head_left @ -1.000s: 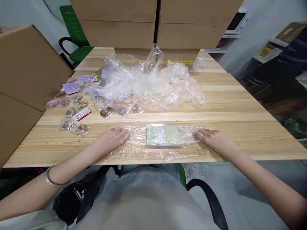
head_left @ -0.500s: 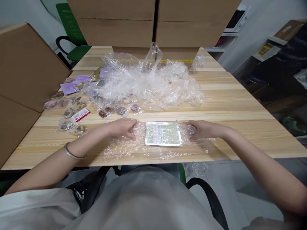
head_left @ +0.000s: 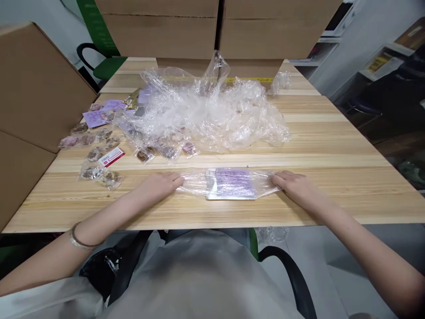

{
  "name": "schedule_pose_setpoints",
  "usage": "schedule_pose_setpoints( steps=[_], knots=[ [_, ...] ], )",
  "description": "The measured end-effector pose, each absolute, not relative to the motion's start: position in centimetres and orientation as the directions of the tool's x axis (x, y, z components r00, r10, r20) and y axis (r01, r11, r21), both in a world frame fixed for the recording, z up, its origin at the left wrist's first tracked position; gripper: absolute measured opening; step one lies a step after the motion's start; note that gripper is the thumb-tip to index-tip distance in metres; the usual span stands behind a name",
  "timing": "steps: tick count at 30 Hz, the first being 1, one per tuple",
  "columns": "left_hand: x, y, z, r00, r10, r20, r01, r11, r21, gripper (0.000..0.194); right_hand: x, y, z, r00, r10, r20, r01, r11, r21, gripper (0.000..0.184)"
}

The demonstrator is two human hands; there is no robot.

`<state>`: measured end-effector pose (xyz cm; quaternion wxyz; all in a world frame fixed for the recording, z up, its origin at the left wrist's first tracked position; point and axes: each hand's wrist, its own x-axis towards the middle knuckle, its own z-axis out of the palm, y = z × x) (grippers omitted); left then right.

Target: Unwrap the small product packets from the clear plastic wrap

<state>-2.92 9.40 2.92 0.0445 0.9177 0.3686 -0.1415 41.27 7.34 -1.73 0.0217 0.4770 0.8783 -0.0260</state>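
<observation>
A flat packet (head_left: pixel 234 182) with a purple face and a silver edge lies near the table's front, wrapped in clear plastic film (head_left: pixel 195 182). The film stretches out past both sides of the packet. My left hand (head_left: pixel 162 184) is closed on its left end, fingers pinched together. At the right end, my right hand (head_left: pixel 292 184) pinches the film the same way. Between the two hands the film is drawn fairly taut.
A large heap of crumpled clear film (head_left: pixel 212 115) covers the table's middle. Several small wrapped pieces (head_left: pixel 94 154), a red-and-white card (head_left: pixel 112 157) and purple packets (head_left: pixel 96 118) lie to the left. Cardboard boxes (head_left: pixel 159 35) stand at the back, another box (head_left: pixel 33 88) at left.
The packet has been turned over, from its pale green labelled face to the purple one. The film has gone from spread flat to gathered round it, and both hands have closed on its ends.
</observation>
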Motion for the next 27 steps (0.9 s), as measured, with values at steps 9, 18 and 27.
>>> schedule_pose_setpoints(
  steps=[9, 18, 27],
  knots=[
    [-6.0, 6.0, 2.7, 0.652, 0.753, -0.086, 0.758, -0.651, 0.047, 0.030, 42.4, 3.2, -0.5, -0.377, 0.899, 0.221, 0.926, 0.360, 0.114, 0.030],
    [-3.4, 6.0, 1.3, 0.497, 0.861, -0.110, 0.867, -0.496, 0.037, 0.051, 28.1, 4.2, -2.2, -0.625, 0.769, 0.133, 0.740, 0.638, -0.213, 0.074],
    [2.2, 6.1, 5.6, 0.551, 0.721, 0.421, 0.774, -0.629, 0.064, 0.028, 27.0, 4.5, -4.2, -0.589, 0.789, 0.177, 0.770, 0.614, -0.173, 0.053]
  ],
)
